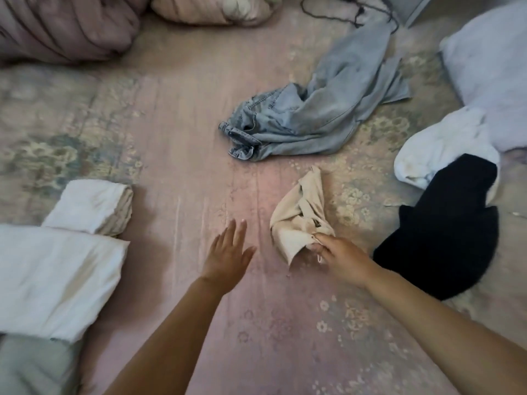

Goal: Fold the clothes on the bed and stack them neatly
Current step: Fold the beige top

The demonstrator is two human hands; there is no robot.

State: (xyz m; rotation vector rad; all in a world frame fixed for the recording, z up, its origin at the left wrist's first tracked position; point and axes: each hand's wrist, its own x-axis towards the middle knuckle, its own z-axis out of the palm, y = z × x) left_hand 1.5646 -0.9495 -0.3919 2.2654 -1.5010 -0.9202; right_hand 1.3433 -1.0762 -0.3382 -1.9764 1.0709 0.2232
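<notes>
Both forearms are seen reaching out over the bed. By the right hand a crumpled beige garment is pinched at its near edge, the grip closed on the cloth. The left hand is held flat, fingers straight, holding nothing, just left of the garment. 2 folded white pieces are laid at the left. Jeans, a black garment and a white garment lie unfolded beyond. Judged: the beige piece is being taken up; spreading it flat with both hands is called for next.
</notes>
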